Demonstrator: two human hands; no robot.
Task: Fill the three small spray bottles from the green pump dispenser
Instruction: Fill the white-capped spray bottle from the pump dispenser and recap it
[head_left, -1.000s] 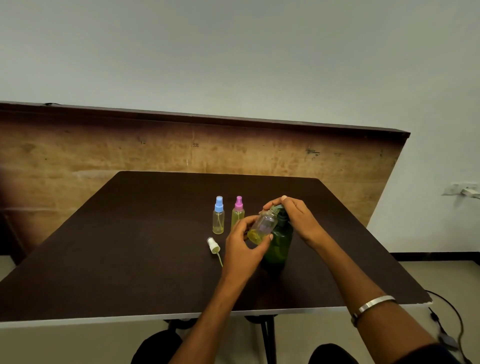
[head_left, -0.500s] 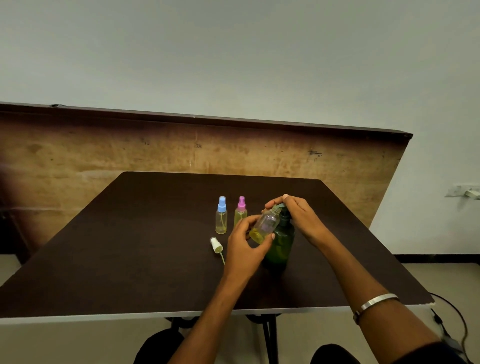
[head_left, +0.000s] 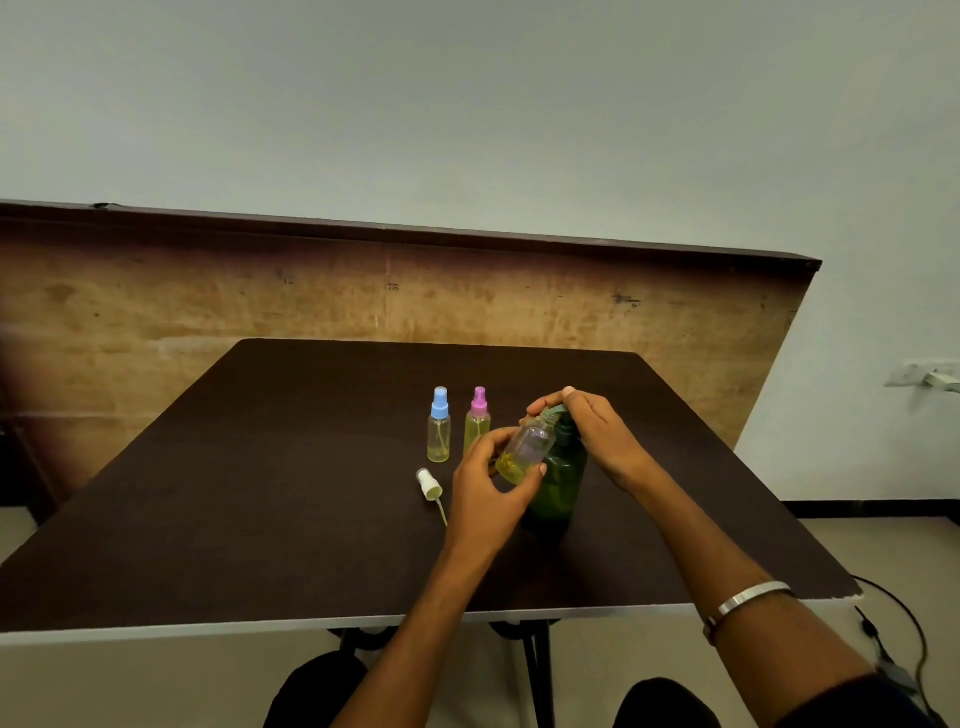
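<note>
Head view: unlabelled open bottle (head_left: 525, 448) tilted against green pump dispenser (head_left: 560, 480).

Left hand (head_left: 488, 480) tilts open bottle (head_left: 525, 451) at green dispenser (head_left: 560, 480).

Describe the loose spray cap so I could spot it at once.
On the dark table, look just left of the left hand and in front of the blue-capped bottle and pink-capped bottle. The white spray cap lies there on its side, unattached, trailing a thin tube toward the viewer.
</note>
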